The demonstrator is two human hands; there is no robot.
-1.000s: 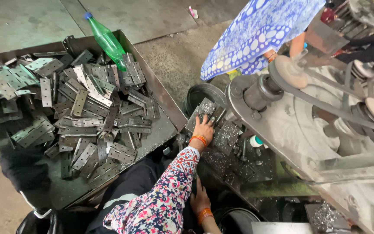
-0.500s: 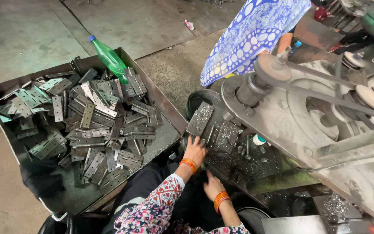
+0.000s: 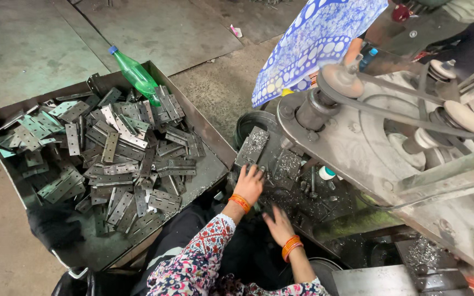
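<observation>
My left hand (image 3: 250, 183), with orange bangles at the wrist, lies fingers spread on the shaving-covered machine bed (image 3: 303, 200). It rests just below a grey metal plate (image 3: 253, 145) and holds nothing. My right hand (image 3: 278, 223), also in orange bangles, hovers lower over the dark bed, a little blurred, with fingers apart and nothing visible in it. A floral sleeve covers my left arm. To the left, a metal tray (image 3: 215, 164) is heaped with several steel hinges (image 3: 119, 164).
A green plastic bottle (image 3: 135, 75) lies at the tray's far edge. A belt-driven machine with pulleys (image 3: 341, 79) fills the right side. Behind it is another person in blue-and-white patterned cloth (image 3: 314, 44). A small white-capped bottle (image 3: 327, 173) stands on the bed.
My left hand has slid back from the grey plate toward me. My right hand has come forward over the bed. The view has shifted slightly.
</observation>
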